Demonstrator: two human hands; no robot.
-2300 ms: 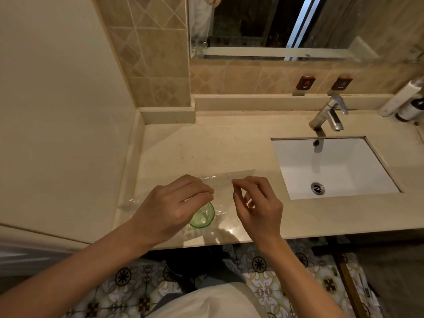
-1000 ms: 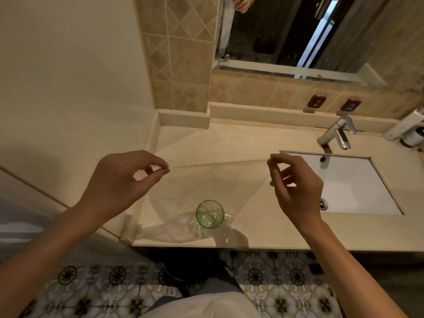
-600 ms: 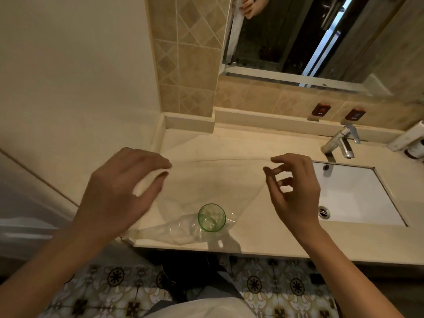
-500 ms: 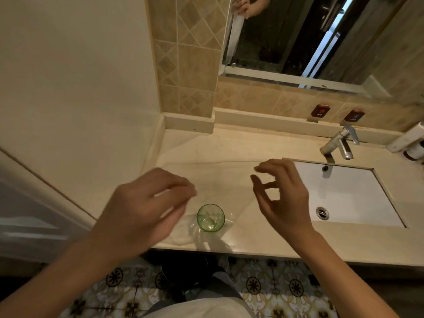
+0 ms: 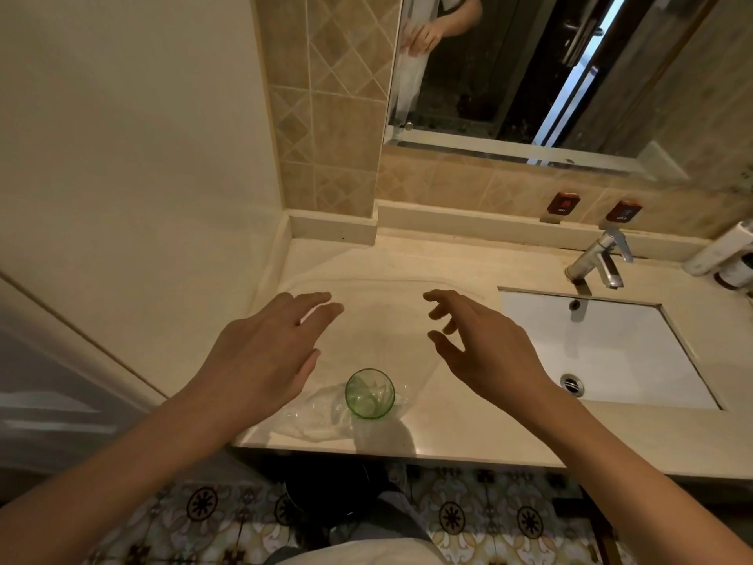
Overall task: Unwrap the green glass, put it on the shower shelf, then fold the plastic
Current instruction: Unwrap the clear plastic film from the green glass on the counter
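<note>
The green glass (image 5: 370, 394) stands upright near the front edge of the beige counter (image 5: 448, 430), on the crumpled near end of a clear plastic sheet (image 5: 383, 320). The sheet lies spread flat on the counter behind the glass, reaching toward the back wall. My left hand (image 5: 260, 356) hovers left of the glass, fingers spread, holding nothing. My right hand (image 5: 485, 348) hovers right of it with fingers apart and curled, also empty. No shower shelf is in view.
A white sink basin (image 5: 611, 352) with a chrome tap (image 5: 599, 258) fills the counter's right part. Bottles (image 5: 725, 254) lie at the far right. A mirror (image 5: 529, 75) hangs above the tiled backsplash. A wall bounds the left side; patterned floor tiles lie below.
Both hands let go of the plastic's far edge, which dropped flat onto the counter. The hands now hover open above it. The glass stayed in place.
</note>
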